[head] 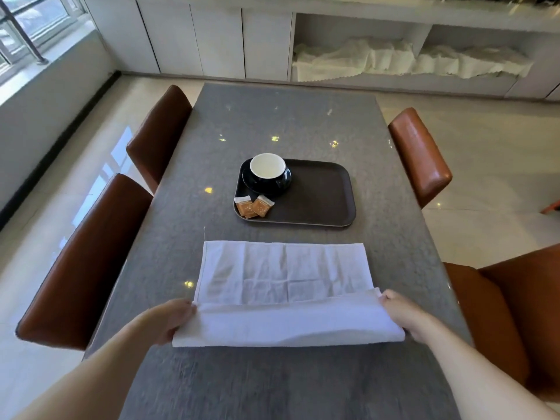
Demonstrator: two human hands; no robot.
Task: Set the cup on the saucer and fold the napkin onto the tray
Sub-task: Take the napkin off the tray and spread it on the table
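A white cloth napkin [281,271] lies on the grey table, near me. My left hand [172,319] pinches its near left corner and my right hand [400,310] pinches its near right corner. The near edge is lifted and turned over towards the far side, forming a fold. Beyond the napkin sits a dark brown tray [321,195]. On the tray's left part a black cup with a white inside [268,171] stands on a black saucer [251,184].
Two orange sachets [254,206] lie on the tray's near left corner. Brown leather chairs stand on both sides of the grey table [288,122], two at left [91,253] and two at right [421,156]. White cabinets line the far wall.
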